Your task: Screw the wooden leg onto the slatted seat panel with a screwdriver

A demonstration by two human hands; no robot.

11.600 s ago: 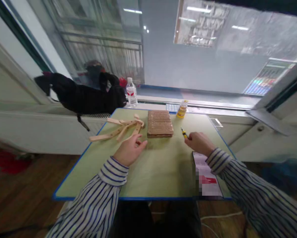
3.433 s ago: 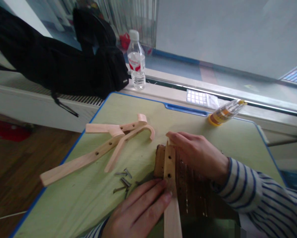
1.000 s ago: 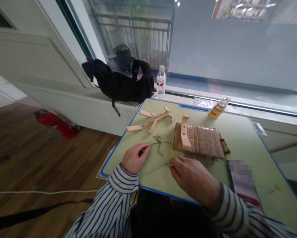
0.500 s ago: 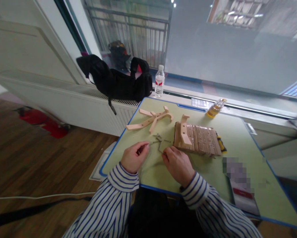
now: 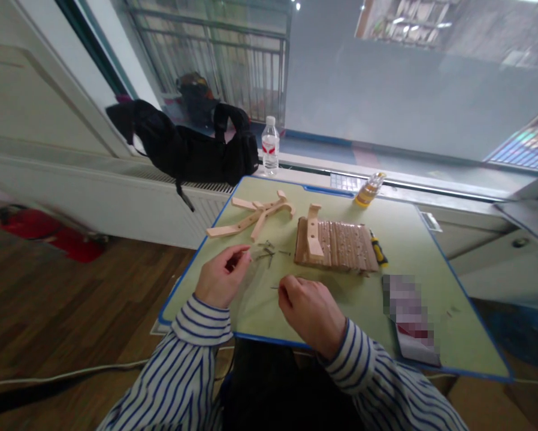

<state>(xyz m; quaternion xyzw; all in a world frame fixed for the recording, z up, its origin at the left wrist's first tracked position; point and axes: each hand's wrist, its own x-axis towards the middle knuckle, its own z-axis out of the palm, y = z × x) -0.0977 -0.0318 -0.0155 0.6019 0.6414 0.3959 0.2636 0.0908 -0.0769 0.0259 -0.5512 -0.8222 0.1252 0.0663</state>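
In front of the cardboard [image 5: 345, 245], the right hand [image 5: 311, 308] pinches a screw [image 5: 274, 288]. Left of the cardboard lie more screws [image 5: 266, 254]; the left hand [image 5: 219, 278] is beside them, its grip I cannot tell.

On the green desk [image 5: 435, 269] are placed wooden pieces [image 5: 245, 224], screws [image 5: 265, 251], a cardboard block [image 5: 343, 245], a yellow tool [image 5: 379, 250], a bottle [image 5: 368, 191] and a flat thing [image 5: 410, 317].

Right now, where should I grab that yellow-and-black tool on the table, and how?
Probably by its thick yellow-and-black handle, from above and the right: it's lying down, with the cardboard block close along its left side. Your right hand is nearer, but seems to pinch a screw.
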